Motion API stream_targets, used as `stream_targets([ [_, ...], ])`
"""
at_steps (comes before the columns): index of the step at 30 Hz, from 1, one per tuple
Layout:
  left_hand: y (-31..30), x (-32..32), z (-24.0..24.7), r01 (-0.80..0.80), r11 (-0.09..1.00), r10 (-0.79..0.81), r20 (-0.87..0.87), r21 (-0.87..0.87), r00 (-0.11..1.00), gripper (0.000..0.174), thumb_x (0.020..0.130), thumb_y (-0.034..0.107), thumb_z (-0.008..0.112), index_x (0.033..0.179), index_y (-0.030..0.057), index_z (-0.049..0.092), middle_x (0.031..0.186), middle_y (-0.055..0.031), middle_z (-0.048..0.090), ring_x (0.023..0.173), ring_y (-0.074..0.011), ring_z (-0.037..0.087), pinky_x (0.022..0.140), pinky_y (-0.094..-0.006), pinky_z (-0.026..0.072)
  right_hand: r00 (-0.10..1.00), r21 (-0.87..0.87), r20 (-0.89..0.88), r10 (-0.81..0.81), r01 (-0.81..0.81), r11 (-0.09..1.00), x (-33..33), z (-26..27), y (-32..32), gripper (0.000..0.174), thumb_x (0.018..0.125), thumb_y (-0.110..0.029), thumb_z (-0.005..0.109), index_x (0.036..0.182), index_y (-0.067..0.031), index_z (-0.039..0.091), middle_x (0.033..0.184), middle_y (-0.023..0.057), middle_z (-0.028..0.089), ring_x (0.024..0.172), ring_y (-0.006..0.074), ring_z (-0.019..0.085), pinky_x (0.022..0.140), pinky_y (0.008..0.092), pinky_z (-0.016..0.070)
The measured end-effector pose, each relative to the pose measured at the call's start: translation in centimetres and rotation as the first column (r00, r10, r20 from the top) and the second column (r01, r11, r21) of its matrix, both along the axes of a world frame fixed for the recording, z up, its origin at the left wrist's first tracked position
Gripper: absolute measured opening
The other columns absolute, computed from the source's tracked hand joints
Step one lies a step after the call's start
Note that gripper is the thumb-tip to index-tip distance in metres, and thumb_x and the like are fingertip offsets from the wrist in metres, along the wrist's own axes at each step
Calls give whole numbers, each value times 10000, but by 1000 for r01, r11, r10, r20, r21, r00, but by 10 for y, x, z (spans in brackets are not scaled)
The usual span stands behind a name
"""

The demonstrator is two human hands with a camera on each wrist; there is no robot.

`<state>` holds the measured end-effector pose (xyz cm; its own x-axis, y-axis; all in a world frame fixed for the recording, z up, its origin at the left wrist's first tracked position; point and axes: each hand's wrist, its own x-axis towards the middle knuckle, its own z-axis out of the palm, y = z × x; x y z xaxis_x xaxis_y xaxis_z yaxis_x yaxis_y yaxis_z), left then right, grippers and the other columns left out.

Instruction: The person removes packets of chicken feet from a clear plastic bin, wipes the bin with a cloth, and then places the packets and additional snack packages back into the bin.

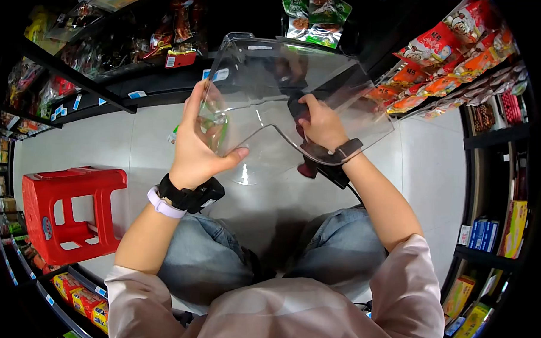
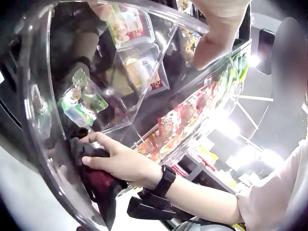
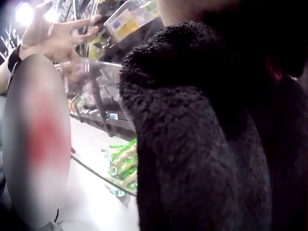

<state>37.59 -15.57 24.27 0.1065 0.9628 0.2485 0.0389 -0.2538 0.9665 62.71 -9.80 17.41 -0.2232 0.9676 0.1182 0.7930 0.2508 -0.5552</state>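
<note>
Clear plastic bin (image 1: 266, 112) is held up in front of me, above the pale floor (image 1: 146, 141), between my 2 hands. To its left, well apart, a red plastic stool (image 1: 58, 188) has squared cutouts. My left hand (image 1: 194, 136) supports the bin's left side, fingers nearly straight and spread, thumb wide apart by the near edge. That forearm angles up from my bent elbow, with a black strap (image 1: 189, 193) and a smooth lilac band (image 1: 165, 207) at the wrist. The bin's transparent walls are glossy, with rounded corners and a dipped front rim. Farther right, my right hand (image 1: 324, 128) has its fingers curled, pinching a black cloth (image 3: 187, 139), fuzzy and looped in texture, a dark red part hanging below. My right forearm reaches inward diagonally, a dark wristband (image 1: 347, 149) near the rim.
</note>
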Motion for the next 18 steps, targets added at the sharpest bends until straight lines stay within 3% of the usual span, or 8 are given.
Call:
stream_targets([
  [4, 0, -5, -1, -14, 1000, 13, -30, -22, 999, 991, 536, -9, 714, 1374, 33, 186, 1254, -78, 314, 1050, -199, 420, 891, -317, 390, 992, -127, 63, 111, -103, 987, 5, -2, -2, 324, 707, -75, 588, 1015, -97, 492, 876, 184, 573, 793, 382, 560, 699, 434, 448],
  [7, -1, -10, -2, -26, 994, 30, 31, -105, 999, 978, 555, -18, 711, 1377, 42, 184, 1279, -94, 308, 1072, -217, 428, 895, -329, 398, 985, -146, 88, 148, -134, 980, 3, 7, -14, 342, 699, -63, 613, 1020, -70, 494, 818, 178, 571, 790, 356, 557, 682, 404, 439],
  [9, -2, -11, -1, -29, 982, 67, 198, -187, 978, 944, 587, -25, 698, 1377, 50, 187, 1302, -109, 301, 1117, -247, 417, 913, -353, 395, 989, -172, 45, 143, -134, 976, 6, 11, -23, 335, 705, -65, 609, 1020, -75, 495, 849, 177, 579, 813, 355, 560, 701, 405, 440],
  [11, -2, -16, 3, -41, 973, 76, 148, -225, 986, 912, 613, -30, 682, 1376, 43, 186, 1307, -111, 304, 1179, -248, 369, 948, -364, 366, 973, -250, 69, 222, -199, 948, 13, 0, -25, 346, 700, -74, 616, 1026, -82, 502, 881, 170, 589, 847, 351, 559, 738, 394, 443],
  [13, -2, -20, 2, -115, 975, 144, 142, -192, 979, 896, 621, -28, 671, 1373, 32, 187, 1317, -115, 299, 1209, -231, 331, 980, -355, 326, 974, -379, 89, 207, -159, 912, 14, 11, -28, 358, 687, -94, 634, 1025, -83, 517, 929, 167, 597, 899, 343, 555, 777, 382, 439],
  [15, -1, -25, 2, -126, 977, 148, 122, -174, 981, 889, 626, -25, 667, 1372, 23, 185, 1327, -116, 295, 1222, -217, 311, 993, -351, 306, 954, -542, 111, 280, -178, 821, 23, 11, -30, 343, 676, -98, 646, 1001, -80, 534, 930, 175, 600, 905, 342, 558, 777, 373, 442],
  [17, 3, -33, 1, -182, 979, 192, 120, -92, 974, 885, 610, -60, 692, 1347, 20, 208, 1150, -31, 342, 1035, -186, 498, 808, -301, 485, 941, -585, 98, 322, -208, 784, 47, -4, -24, 359, 661, -111, 661, 998, -75, 544, 896, 168, 606, 863, 325, 578, 766, 364, 447],
  [18, 4, -32, 8, -180, 978, 194, 149, -104, 970, 866, 610, -51, 693, 1337, 13, 226, 1102, -36, 352, 967, -183, 536, 766, -285, 497, 956, -550, 101, 275, -176, 816, 57, -3, -20, 361, 666, -107, 665, 1006, -70, 548, 872, 145, 608, 834, 282, 585, 747, 341, 452],
])
